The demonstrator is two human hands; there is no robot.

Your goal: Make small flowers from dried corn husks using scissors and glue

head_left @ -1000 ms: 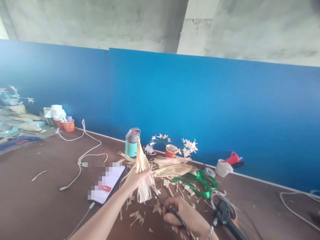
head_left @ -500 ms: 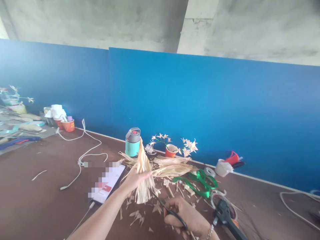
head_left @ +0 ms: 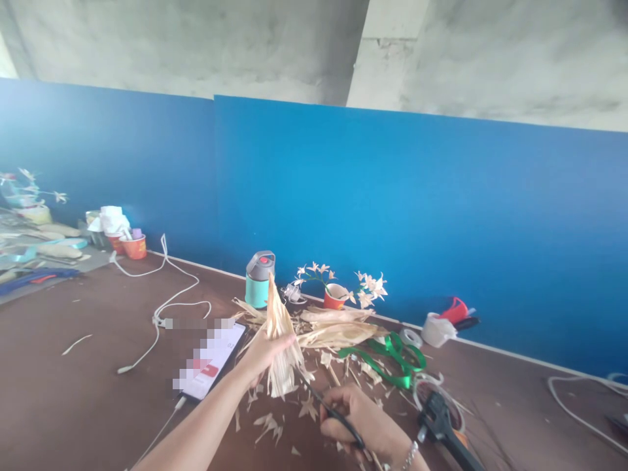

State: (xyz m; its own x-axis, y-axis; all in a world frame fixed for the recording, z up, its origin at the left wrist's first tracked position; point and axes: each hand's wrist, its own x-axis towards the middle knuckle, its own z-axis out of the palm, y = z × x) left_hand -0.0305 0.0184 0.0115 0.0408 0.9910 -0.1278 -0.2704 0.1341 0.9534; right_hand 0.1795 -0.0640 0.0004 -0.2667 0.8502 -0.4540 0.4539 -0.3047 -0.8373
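Observation:
My left hand (head_left: 269, 353) is closed round a pale dried corn husk (head_left: 280, 320), its narrow tip up and its frayed wide end hanging down. Scissors (head_left: 338, 422) with dark blades and handles are in my right hand (head_left: 356, 418); their tips reach the husk's lower right edge. More dried husks (head_left: 338, 330) lie just behind, flat on the table. Cut husk scraps and a star-shaped piece (head_left: 308, 407) are scattered below and between my hands.
Behind stand a turquoise bottle (head_left: 258, 290) and a paper cup (head_left: 334, 297) by husk flowers (head_left: 371, 288). Green ribbon (head_left: 407, 366), a tape roll (head_left: 411, 337) and a black tool (head_left: 444, 425) lie right. A phone (head_left: 216, 363) and white cable (head_left: 157, 317) lie left. A blue partition (head_left: 383, 196) closes the back.
The husk in my left hand has tilted slightly left at its tip. The scissors in my right hand have shifted slightly up and left, closer to the husk.

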